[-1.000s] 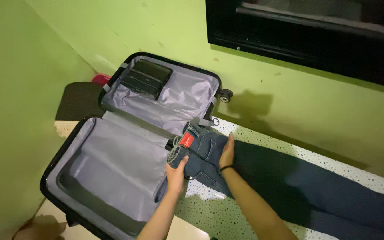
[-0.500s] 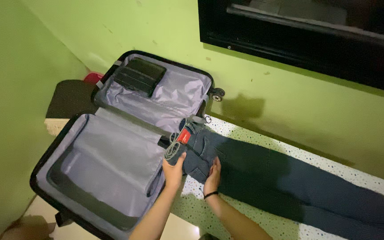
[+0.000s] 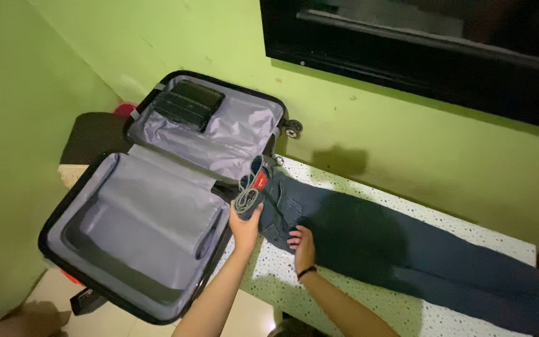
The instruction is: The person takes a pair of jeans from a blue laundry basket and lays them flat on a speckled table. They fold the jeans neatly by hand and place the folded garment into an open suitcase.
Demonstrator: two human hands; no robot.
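On the near edge of the speckled counter [image 3: 269, 281], pressed down on the jeans [image 3: 369, 240] with the right hand [image 3: 302, 245], palm flat and fingers spread wide, a dark band at the wrist. Just left of that, gripped the rolled waist end [image 3: 247, 201] of the jeans in the left hand [image 3: 246, 226], fingers closed round the roll, right at the rim of the open suitcase [image 3: 151, 218]. Showed a red tag [image 3: 259, 181] just beyond the roll. Left the legs of the jeans stretched flat along the counter to the right, unrolled.

Further left, kept the suitcase open in two grey-lined halves, the near half bare, the far half leaning on the green wall [image 3: 407, 137] with a black pouch [image 3: 188, 103] at its top and a wheel [image 3: 292, 131] sticking out to the right. Beyond, up on the wall, hung a dark frame [image 3: 407, 43].

Judged the roll loose: held by one hand only, so could have sprung open if that grip eased. Could also have gone crooked, with the flat hand holding down only the near side of the cloth. Could have snagged on the suitcase rim, being so close beside it.
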